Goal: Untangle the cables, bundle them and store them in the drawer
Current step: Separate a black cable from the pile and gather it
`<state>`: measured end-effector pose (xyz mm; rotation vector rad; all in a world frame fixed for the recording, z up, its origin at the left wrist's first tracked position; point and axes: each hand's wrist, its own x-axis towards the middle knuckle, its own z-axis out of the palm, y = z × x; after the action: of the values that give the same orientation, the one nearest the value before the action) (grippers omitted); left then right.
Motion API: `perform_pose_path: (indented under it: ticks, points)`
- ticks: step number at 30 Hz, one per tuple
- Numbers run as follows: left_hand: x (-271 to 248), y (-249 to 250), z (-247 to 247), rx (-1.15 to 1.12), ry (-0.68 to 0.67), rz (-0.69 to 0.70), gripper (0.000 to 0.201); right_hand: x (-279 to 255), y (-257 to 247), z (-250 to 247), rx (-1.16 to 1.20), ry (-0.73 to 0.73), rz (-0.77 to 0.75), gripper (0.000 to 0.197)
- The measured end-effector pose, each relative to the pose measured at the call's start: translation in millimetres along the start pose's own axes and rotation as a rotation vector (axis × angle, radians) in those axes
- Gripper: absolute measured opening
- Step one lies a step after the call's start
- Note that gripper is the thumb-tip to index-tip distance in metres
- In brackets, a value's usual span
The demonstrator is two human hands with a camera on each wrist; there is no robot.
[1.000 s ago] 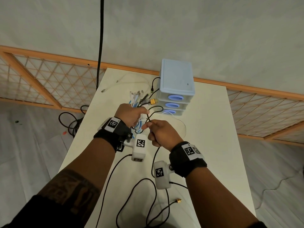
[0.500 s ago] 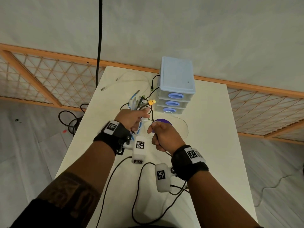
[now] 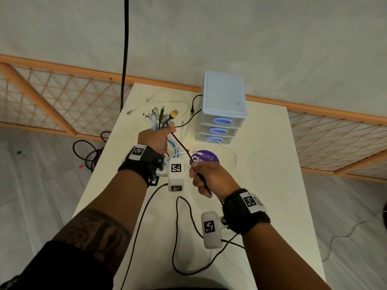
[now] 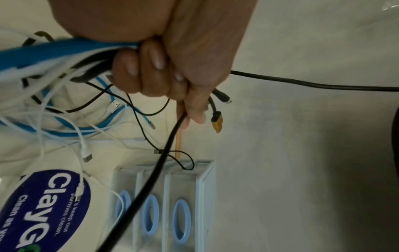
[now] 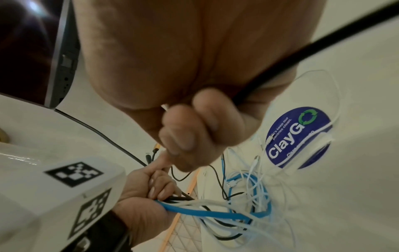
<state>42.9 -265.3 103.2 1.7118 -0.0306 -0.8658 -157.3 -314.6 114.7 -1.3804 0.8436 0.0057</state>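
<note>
My left hand [image 3: 155, 139] [image 4: 170, 71] grips a bundle of cables [image 3: 160, 119] [image 4: 54, 56], blue, white and black, with the plug ends fanning out above the fist. A yellow plug [image 3: 173, 114] [image 4: 217, 122] sticks out of it. A black cable [image 3: 181, 146] [image 4: 151, 179] [image 5: 280, 63] runs taut from the left hand down to my right hand [image 3: 206, 177] [image 5: 194, 129], which grips it in a fist nearer me. Its slack loops over the table [image 3: 261, 206] toward the front edge. The pale blue three-drawer unit [image 3: 223, 107] [image 4: 172, 204] stands beyond, all drawers closed.
A purple round sticker [image 3: 206, 159] [image 5: 298, 136] lies on the table under thin white cables [image 3: 232, 155]. More white cables [image 3: 167, 99] lie at the table's far left. A thick black cord [image 3: 125, 49] hangs past the far edge. A wooden lattice [image 3: 52, 97] borders the floor.
Both hands have drawn apart: the left rose away with the bundle, the right pulled back toward me, stretching the black cable between them. The cable's slack on the table has shortened.
</note>
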Motion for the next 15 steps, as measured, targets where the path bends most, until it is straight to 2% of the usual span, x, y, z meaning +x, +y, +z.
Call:
perform_pose_path:
  ticks: [2,4,7,9,11,14,15]
  points:
    - [-2.1,-6.7,2.5,0.015,-0.03,0.0,0.046,0.4,3.3,0.0,-0.02,0.011,-0.006,0.035]
    - [-9.1,-10.8,7.3,0.05,-0.158,-0.031,0.044,3.5,4.3,0.6,-0.067,0.06,-0.031,0.034]
    - [-14.3,-19.0,12.9,0.132,-0.362,-0.059,0.056,11.5,1.4,1.5,-0.131,0.125,-0.069,0.032]
    - [-13.3,-22.5,16.8,0.145,-0.425,-0.061,0.058,16.3,-1.6,3.2,-0.156,0.126,-0.068,0.022]
    - [-9.4,-17.3,16.5,0.141,-0.347,-0.033,0.05,17.4,-3.5,4.9,-0.159,0.122,-0.061,0.024]
    - [8.7,1.0,1.6,0.082,-0.083,-0.019,0.04,11.9,-2.3,4.8,-0.101,0.087,-0.036,0.038]
    - [13.9,7.1,-5.2,0.07,-0.054,-0.023,0.038,8.4,-1.2,4.2,-0.063,0.074,-0.025,0.038]
